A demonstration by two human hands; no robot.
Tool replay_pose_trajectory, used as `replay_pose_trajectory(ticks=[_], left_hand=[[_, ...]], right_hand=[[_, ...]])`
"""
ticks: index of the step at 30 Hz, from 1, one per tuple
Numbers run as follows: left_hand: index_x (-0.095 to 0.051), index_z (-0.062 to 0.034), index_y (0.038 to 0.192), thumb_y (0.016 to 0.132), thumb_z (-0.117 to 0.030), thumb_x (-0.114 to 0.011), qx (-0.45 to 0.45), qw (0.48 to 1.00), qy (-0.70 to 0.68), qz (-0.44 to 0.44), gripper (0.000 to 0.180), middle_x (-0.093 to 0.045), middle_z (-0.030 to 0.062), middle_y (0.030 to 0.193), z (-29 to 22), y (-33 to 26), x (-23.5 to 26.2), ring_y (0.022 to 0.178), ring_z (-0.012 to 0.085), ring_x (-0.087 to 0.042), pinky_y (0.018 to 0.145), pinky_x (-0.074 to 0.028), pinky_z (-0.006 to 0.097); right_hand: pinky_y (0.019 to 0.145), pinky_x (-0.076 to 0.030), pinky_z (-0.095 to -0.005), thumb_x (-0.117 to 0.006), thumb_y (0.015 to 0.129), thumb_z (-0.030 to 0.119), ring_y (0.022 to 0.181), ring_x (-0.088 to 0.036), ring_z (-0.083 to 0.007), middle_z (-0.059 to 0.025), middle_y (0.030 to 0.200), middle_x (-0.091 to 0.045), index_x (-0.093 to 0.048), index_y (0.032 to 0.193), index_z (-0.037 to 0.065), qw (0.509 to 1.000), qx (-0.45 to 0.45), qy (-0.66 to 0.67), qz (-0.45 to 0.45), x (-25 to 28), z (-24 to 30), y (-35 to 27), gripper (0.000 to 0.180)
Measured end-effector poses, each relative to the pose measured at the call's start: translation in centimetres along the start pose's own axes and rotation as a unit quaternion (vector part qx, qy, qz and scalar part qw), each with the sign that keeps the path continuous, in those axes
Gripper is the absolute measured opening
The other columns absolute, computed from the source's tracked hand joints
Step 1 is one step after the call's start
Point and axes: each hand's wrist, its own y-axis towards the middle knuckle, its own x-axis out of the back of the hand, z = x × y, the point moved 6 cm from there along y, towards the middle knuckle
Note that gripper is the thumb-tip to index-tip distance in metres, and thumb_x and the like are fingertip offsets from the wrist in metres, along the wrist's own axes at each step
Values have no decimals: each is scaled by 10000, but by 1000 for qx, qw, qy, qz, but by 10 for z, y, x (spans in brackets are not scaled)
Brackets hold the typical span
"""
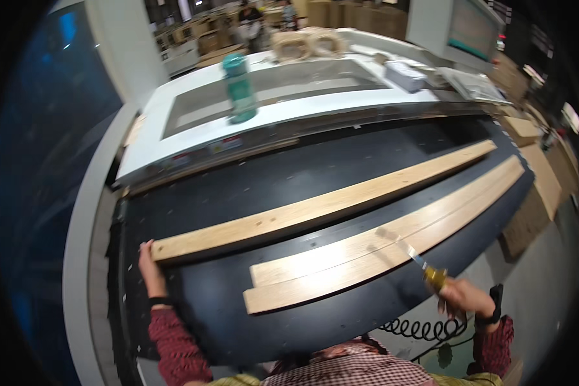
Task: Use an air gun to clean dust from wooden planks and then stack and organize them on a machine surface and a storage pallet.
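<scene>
A long light wooden beam point(321, 204) lies slantwise across the dark work table point(219, 309). My left hand point(149, 258) grips its near left end, fingertips over the top edge. In front of it lie two thinner wooden boards point(341, 269), side by side and touching along their length, the nearer one reaching slightly further left. Above the right part of these boards, my right hand point(464, 297) is closed round the handle of a yellow-handled putty knife point(435, 278). Its metal blade points up and left over the boards, its tip smeared by motion.
Behind the table stands a white machine ledge point(206, 138) carrying a green bottle point(240, 90), a white box point(405, 76) and beige ring-shaped pieces point(305, 46). A black coiled hose point(424, 329) hangs at the near edge. Cardboard point(537, 183) lies to the right. People are far back.
</scene>
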Motion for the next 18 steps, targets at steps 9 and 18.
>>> replay_pose_trajectory(ticks=[9,18], left_hand=[[-512,-19,1258,979,-455,-349,121,992,1,-21,543,-620,59,1070,4,-25,29,961,131,-556,839,-415,276],[-398,14,1333,979,-477,-310,144,990,3,-14,611,-568,185,1206,-5,-74,74,1056,221,-581,852,-460,288]], right_hand=[[506,-490,-375,-456,958,290,510,-616,-303,-119,562,-601,-489,1107,-40,933,238,-211,170,-136,101,54,364],[520,-497,-417,-461,957,276,534,-608,-365,-172,589,-600,-489,1143,-44,949,237,-160,136,-180,133,88,371]])
